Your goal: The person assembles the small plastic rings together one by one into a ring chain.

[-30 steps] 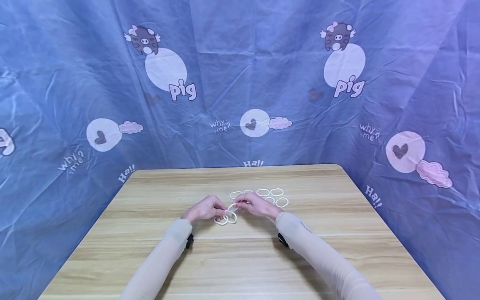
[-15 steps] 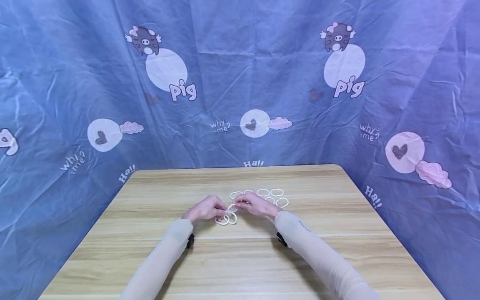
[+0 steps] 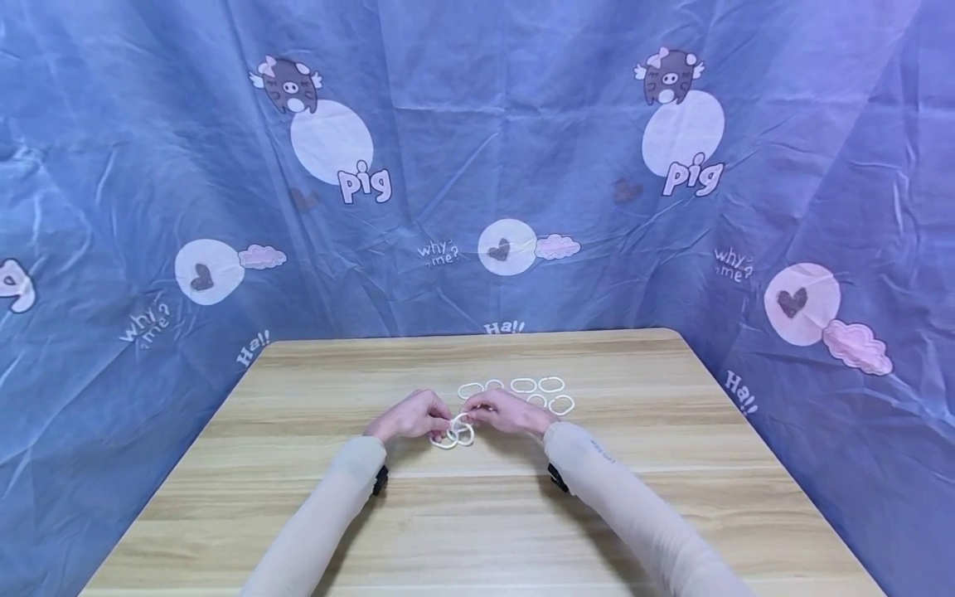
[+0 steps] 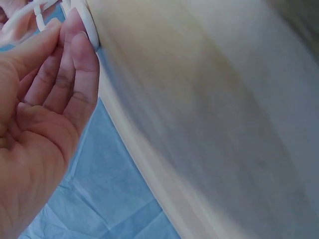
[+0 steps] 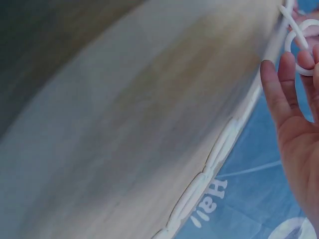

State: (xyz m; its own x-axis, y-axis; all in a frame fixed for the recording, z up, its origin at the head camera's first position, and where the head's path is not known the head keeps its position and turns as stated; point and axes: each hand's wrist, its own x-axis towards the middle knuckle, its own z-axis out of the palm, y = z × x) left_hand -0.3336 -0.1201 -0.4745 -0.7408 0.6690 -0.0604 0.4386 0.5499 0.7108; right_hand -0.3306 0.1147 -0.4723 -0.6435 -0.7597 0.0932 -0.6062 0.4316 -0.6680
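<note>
Near the middle of the table, my left hand (image 3: 412, 414) pinches a white oval plastic link (image 3: 445, 446) between thumb and fingertips. My right hand (image 3: 506, 410) holds another white link (image 3: 460, 416) by its upper right side, tilted up from the table. A third link (image 3: 472, 436) sits between them, overlapping both in the head view. In the left wrist view, a white link (image 4: 89, 25) runs past the left fingertips. The right wrist view has thumb and fingers on a link (image 5: 292, 40), with the outer fingers (image 5: 271, 82) loosely extended.
Behind the right hand, several loose white oval links (image 3: 551, 385) lie in two rows, some partly covered by that hand. The wood-grain table (image 3: 477, 522) ends at a blue printed cloth (image 3: 500, 174) hanging behind and at both sides.
My right hand has brought its link slightly down and left, so it now overlaps the third link more. The left hand has barely moved; the loose links lie where they were.
</note>
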